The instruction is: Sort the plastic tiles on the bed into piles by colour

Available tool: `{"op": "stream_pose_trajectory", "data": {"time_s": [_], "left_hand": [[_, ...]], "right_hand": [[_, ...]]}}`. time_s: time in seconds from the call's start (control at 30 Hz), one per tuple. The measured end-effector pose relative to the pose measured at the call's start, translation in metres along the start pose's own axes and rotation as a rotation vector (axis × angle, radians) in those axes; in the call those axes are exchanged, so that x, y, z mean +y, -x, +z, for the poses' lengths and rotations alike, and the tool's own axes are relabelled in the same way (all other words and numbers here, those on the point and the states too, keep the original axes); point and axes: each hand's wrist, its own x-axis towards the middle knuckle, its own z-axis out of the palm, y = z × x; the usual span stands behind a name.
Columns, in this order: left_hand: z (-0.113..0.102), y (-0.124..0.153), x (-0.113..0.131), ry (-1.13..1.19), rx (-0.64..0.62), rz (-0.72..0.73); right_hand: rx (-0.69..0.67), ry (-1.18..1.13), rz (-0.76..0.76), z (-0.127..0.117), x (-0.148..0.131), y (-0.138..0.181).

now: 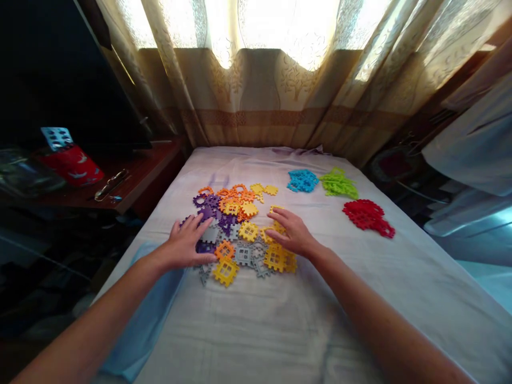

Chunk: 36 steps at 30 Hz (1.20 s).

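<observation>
A mixed pile of flat plastic interlocking pieces with notched edges lies between my hands. It holds orange pieces [239, 193], purple pieces [212, 202], grey pieces [243, 254] and yellow pieces [226, 272]. My left hand [188, 244] rests over the pile's left side, fingers spread above purple and grey pieces, its thumb close to an orange square piece [224, 250]. On the right side, my right hand [291, 232] has its fingers stretched out over yellow pieces [276, 257]. Neither hand visibly grips a piece; the pieces under the fingers are partly hidden.
Separate heaps of blue pieces [303, 181], green pieces [339, 183] and red pieces [368, 217] lie farther right on the sheet-covered bed [256, 325]. A blue cloth [148, 314] is under my left forearm. At left stands a brown table [140, 184] with a red container [76, 166].
</observation>
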Motion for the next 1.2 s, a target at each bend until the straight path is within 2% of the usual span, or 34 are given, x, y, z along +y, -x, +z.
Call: {"op": "stream_pose_trajectory", "data": {"time_s": [0.07,0.13,0.23,0.33,0.4,0.5,0.6,0.67,0.77,0.93,1.07,1.2], "left_hand": [[0.008,0.022,0.004,-0.065,-0.047,0.002],[0.014,0.031,0.015,-0.096,-0.055,0.016],[0.020,0.023,0.038,-0.102,-0.052,-0.018],[0.024,0.004,0.057,-0.071,-0.030,-0.078],[0.029,-0.004,0.065,-0.041,0.046,-0.116],[0.044,-0.002,0.070,0.008,0.225,-0.121],[0.062,0.012,0.073,0.044,0.429,-0.081],[0.072,0.022,0.075,0.056,0.553,-0.045],[0.079,0.025,0.078,0.080,0.668,0.029],[0.077,0.006,0.080,0.162,0.741,0.110],[0.071,-0.002,0.081,0.237,0.804,0.158],[0.065,0.002,0.080,0.282,0.847,0.174]], "right_hand": [[-0.055,-0.015,-0.073,-0.001,-0.010,0.026],[-0.155,0.003,-0.110,0.000,-0.021,0.045],[-0.232,0.035,-0.052,0.005,-0.034,0.050],[-0.166,0.035,0.035,0.010,-0.037,0.038],[-0.083,0.005,0.066,0.011,-0.031,0.029],[0.086,-0.111,0.112,0.007,-0.013,0.023],[0.216,-0.269,0.320,-0.001,0.010,0.028],[0.225,-0.340,0.474,-0.007,0.020,0.034],[0.110,-0.370,0.507,-0.016,0.020,0.043],[-0.130,-0.161,0.317,-0.026,-0.008,0.042],[-0.194,0.008,0.319,-0.033,-0.026,0.036],[-0.217,0.027,0.269,-0.040,-0.026,0.036]]}}
